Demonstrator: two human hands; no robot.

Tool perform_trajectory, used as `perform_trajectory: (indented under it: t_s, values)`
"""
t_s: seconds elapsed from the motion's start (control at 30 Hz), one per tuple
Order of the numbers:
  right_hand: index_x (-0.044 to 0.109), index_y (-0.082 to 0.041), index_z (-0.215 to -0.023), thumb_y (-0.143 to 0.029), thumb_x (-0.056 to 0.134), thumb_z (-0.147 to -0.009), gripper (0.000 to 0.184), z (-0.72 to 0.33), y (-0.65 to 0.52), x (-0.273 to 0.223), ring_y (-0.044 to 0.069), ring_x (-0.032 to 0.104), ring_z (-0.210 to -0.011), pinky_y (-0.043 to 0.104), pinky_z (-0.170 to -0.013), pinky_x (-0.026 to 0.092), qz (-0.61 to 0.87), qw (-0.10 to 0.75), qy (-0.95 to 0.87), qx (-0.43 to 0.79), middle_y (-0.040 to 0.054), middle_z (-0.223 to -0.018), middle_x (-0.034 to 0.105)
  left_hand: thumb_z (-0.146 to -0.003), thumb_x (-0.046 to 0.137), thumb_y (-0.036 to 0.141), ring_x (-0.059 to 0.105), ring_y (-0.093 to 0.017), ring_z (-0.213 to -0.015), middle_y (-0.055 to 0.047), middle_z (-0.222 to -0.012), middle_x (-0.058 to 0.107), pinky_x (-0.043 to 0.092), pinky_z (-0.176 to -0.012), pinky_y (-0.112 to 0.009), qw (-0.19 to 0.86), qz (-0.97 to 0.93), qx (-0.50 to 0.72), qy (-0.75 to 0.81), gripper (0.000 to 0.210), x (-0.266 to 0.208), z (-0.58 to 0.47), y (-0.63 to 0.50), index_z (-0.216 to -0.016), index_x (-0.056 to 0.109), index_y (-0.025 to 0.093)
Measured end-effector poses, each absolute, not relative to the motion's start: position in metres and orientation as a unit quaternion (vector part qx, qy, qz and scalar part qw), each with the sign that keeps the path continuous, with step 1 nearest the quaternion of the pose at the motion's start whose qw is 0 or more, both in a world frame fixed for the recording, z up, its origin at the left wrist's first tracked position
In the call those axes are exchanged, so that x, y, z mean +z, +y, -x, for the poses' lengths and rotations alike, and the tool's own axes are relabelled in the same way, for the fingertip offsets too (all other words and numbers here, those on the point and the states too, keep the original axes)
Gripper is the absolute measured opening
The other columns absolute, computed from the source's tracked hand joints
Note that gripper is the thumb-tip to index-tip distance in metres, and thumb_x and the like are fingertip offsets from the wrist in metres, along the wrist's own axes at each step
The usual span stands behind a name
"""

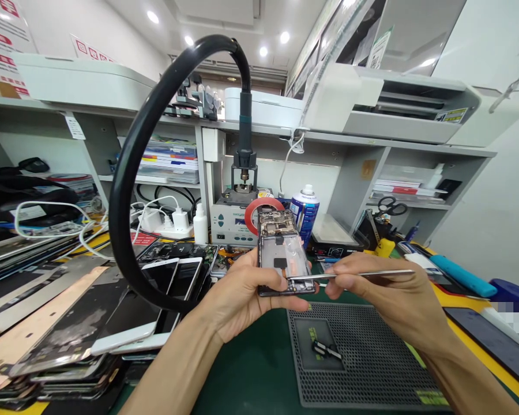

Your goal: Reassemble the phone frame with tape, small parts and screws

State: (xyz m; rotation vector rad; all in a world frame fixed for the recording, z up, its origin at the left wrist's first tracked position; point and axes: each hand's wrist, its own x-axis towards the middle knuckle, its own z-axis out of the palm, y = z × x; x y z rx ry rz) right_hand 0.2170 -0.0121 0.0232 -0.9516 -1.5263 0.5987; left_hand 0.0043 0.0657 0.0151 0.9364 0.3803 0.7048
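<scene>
An opened smartphone rests tilted in my left hand, its inner side facing me. My left thumb presses on the lower part of its frame, with the fingers underneath. The bare circuit board shows at its top, and the battery bay lies below. My right hand is closed around slim metal tweezers, held nearly level. Their tip touches or hovers over the lower end of the phone, close to my left thumb; contact is hard to tell.
Below the hands is a perforated black mat with small dark parts on it. Stacked phone panels fill the left side. A hot-air station with a thick black hose and a blue spray can stand behind.
</scene>
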Motion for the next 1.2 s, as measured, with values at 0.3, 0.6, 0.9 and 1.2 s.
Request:
perform_trajectory:
  t_s: [0.3, 0.6, 0.9, 1.2]
  values:
    - [0.080, -0.028, -0.083, -0.020, 0.078, -0.082, 0.008, -0.216, -0.012, 0.022, 0.019, 0.074, -0.065, 0.029, -0.062, 0.064, 0.434, 0.573, -0.651, 0.242, 0.0026, -0.082, 0.078, -0.073, 0.060, -0.006, 0.070, -0.022, -0.087, -0.010, -0.103, 0.068, 0.066, -0.067, -0.034, 0.796, -0.455, 0.352, 0.192, 0.039, 0.014, -0.007, 0.065, -0.107, 0.059, 0.011]
    - [0.080, -0.030, -0.087, -0.027, 0.078, -0.083, 0.006, -0.221, -0.014, 0.019, 0.021, 0.075, -0.063, 0.030, -0.062, 0.064, 0.447, 0.591, -0.637, 0.214, 0.0014, -0.070, 0.077, -0.075, 0.061, -0.003, 0.070, -0.024, -0.091, -0.010, -0.103, 0.070, 0.066, -0.068, -0.034, 0.772, -0.492, 0.373, 0.153, 0.039, 0.016, -0.007, 0.062, -0.110, 0.061, 0.013]
    - [0.080, -0.030, -0.086, -0.027, 0.079, -0.082, 0.005, -0.226, -0.013, 0.018, 0.018, 0.074, -0.069, 0.027, -0.073, 0.062, 0.472, 0.573, -0.647, 0.172, -0.0007, -0.070, 0.077, -0.076, 0.062, -0.002, 0.069, -0.024, -0.091, -0.010, -0.106, 0.069, 0.067, -0.068, -0.035, 0.769, -0.488, 0.377, 0.170, 0.042, 0.015, -0.007, 0.062, -0.115, 0.059, 0.014]
    - [0.079, -0.030, -0.084, -0.031, 0.080, -0.080, 0.004, -0.217, -0.018, 0.022, 0.017, 0.073, -0.066, 0.024, -0.065, 0.063, 0.496, 0.593, -0.610, 0.177, -0.0008, -0.067, 0.076, -0.073, 0.059, -0.005, 0.068, -0.019, -0.083, -0.005, -0.094, 0.067, 0.067, -0.070, -0.035, 0.772, -0.466, 0.382, 0.203, 0.035, 0.016, -0.010, 0.061, -0.103, 0.062, 0.012]
